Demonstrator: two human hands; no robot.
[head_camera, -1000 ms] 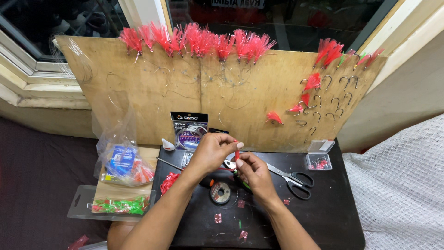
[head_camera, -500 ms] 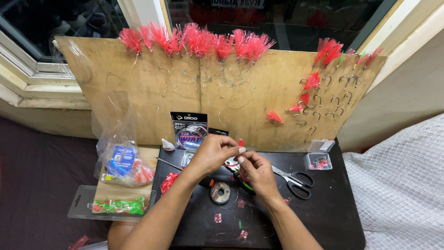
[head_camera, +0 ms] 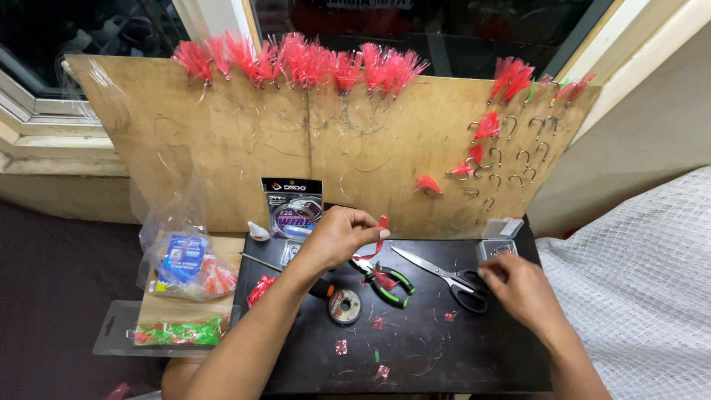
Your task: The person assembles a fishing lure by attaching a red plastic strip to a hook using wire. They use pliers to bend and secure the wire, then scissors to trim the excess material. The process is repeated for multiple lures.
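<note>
A red strip (head_camera: 381, 231) is pinched between the fingers (head_camera: 368, 221) of the left hand (head_camera: 337, 237), held above the black surface (head_camera: 415, 348). Just below those fingers lie green-handled pliers (head_camera: 385, 280) and a small spool (head_camera: 344, 305). The right hand (head_camera: 522, 290) rests with fingers loosely curled, holding nothing, touching the black handles of the scissors (head_camera: 444, 274); a small clear box (head_camera: 496, 249) sits just beyond its fingertips. Behind stands a wooden board (head_camera: 244, 148) hung with red feathered hooks (head_camera: 304, 63).
</note>
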